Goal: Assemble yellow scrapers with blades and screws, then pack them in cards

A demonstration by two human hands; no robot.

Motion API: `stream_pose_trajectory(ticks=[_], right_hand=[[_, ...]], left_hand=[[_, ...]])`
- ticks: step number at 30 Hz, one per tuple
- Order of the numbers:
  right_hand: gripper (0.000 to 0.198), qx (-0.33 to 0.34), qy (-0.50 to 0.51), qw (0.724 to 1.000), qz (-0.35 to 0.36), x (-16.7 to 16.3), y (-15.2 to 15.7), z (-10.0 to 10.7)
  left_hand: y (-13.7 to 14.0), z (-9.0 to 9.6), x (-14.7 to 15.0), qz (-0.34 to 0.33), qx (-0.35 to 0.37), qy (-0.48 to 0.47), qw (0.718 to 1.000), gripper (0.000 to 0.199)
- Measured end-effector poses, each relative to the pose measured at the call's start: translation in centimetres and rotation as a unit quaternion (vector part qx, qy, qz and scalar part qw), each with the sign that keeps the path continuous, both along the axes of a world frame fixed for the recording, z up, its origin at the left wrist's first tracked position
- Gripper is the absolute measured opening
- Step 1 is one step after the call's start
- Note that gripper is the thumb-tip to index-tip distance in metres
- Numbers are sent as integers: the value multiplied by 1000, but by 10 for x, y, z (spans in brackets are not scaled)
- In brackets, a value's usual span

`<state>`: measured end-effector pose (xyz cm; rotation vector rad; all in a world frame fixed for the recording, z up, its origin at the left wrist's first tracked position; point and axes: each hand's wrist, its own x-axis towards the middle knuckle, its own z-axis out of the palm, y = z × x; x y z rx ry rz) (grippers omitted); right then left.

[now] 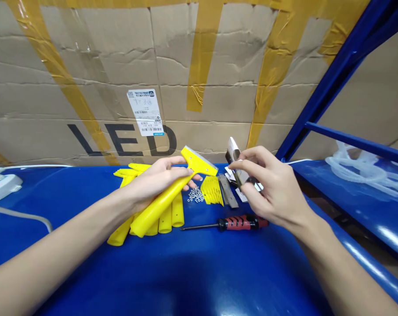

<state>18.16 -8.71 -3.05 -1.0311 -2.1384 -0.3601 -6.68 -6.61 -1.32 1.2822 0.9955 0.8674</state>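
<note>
My left hand (168, 179) is closed around the handle of a yellow scraper (162, 206), whose wide head with a metal edge points up and right. My right hand (273, 188) is pinched by the scraper head, with a thin, dark, shiny piece (240, 175) at its fingertips; its kind is unclear. Just behind those fingers stands a small white and black item (232, 149), partly hidden. More yellow scraper handles (165, 221) lie under my left hand. Between the hands are small screws or nuts (195, 195), thin yellow plates (211, 190) and grey metal strips (228, 191).
A screwdriver (240, 223) with a red and black handle lies in front of the small parts. Behind the blue table (186, 272) stands a large taped cardboard box (172, 57). A blue metal frame (331, 79) and clear tubing (360, 169) are on the right; a white power strip (3, 188) is left.
</note>
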Motion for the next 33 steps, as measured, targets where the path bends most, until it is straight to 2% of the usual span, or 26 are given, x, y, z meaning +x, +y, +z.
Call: stream_pose_trajectory(ticks=[2,6,10,13,18,21,27,33], right_hand=[[31,-22,60,996,69,-6,-4,1],[24,-126,175,960,179,-19,-5,-2],[26,-239,198,924,223,-32,-5,-11],[27,-295,204,905,227,-38,-5,-16],[12,-354,266,873,205,-38,4,-25],[25,-377,337,844,179,-40,9,-30],[32,-336,352,863,134,-50,3,-30],[32,-313,366,873,79,-51,3,-31]], left_hand=[[0,2,-6,38,-36,-65,997,4],[-2,7,-15,93,-77,-131,984,13],[-2,10,-19,120,-115,-172,971,18],[1,9,-22,146,-135,-203,959,19],[3,10,-26,154,-90,-262,948,32],[2,11,-25,185,-75,-283,938,32],[4,3,-21,206,-37,-317,925,16],[0,1,-14,240,-28,-317,917,14]])
